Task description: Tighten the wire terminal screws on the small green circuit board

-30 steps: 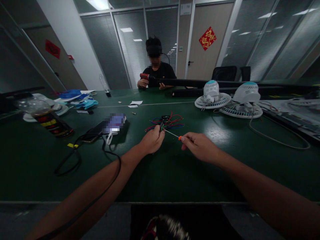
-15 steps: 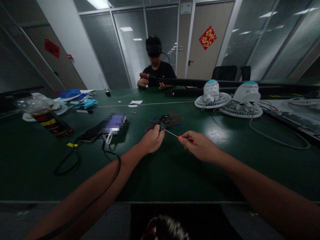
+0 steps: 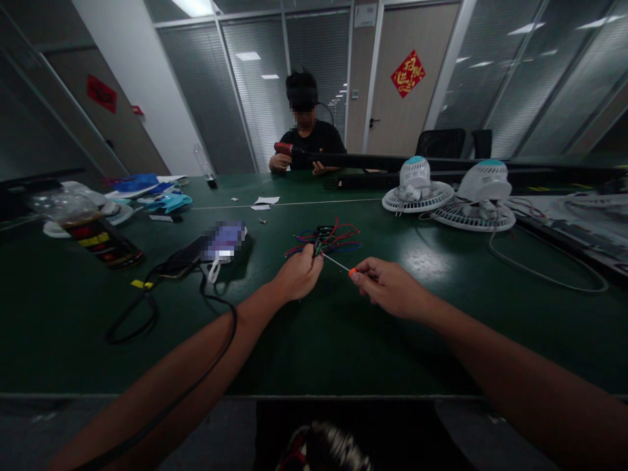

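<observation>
My left hand (image 3: 300, 273) pinches a small dark part with green on it (image 3: 317, 248), low over the middle of the table. Red and blue wires (image 3: 343, 237) with bare-looking ends fan out around that part; whether all of them join it I cannot tell. In my right hand (image 3: 392, 286) is a screwdriver (image 3: 337, 263) with an orange handle and a thin metal shaft. Its shaft points left, and the tip meets the small part at my left fingertips. My right fingers are closed round the handle and hide most of it.
A dark bottle (image 3: 101, 239), a phone (image 3: 223, 242) and a looping black cable (image 3: 152, 314) are at left. Two white fan units (image 3: 415, 186) lie at right, a grey cord (image 3: 549, 278) trailing. Across the table (image 3: 314, 353), a person (image 3: 314, 134) holds a red power tool (image 3: 283, 148).
My right fingers have shifted slightly around the screwdriver handle. My left hand, the small part and the wires look unmoved.
</observation>
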Demonstrator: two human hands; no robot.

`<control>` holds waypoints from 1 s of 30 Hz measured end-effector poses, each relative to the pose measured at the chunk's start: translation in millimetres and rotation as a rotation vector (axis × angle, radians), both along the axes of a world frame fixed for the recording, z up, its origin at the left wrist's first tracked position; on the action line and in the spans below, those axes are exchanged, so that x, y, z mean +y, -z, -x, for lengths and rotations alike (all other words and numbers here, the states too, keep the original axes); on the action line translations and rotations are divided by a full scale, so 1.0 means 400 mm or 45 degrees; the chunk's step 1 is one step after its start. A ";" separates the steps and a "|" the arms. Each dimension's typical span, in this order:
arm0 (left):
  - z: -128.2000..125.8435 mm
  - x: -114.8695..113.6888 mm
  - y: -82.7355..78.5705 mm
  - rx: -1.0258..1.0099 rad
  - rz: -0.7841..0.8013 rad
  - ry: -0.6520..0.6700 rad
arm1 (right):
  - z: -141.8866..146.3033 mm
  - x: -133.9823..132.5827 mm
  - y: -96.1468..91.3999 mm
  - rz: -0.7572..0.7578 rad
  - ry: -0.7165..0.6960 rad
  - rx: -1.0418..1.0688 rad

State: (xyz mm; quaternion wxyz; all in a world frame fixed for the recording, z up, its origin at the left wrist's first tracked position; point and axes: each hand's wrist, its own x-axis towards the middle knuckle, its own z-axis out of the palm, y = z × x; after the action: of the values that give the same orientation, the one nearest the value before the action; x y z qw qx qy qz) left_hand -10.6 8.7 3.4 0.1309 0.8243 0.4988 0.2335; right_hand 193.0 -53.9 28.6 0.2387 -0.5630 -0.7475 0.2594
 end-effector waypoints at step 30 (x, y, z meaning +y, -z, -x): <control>-0.003 -0.007 -0.008 0.045 0.021 0.006 | -0.001 -0.004 -0.007 -0.052 -0.027 -0.049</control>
State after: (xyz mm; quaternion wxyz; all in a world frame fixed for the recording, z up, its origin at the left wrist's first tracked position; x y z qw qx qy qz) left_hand -9.6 5.7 6.7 0.1297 0.8284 0.5010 0.2144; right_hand 193.3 -55.4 31.4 0.2329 -0.5551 -0.7629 0.2358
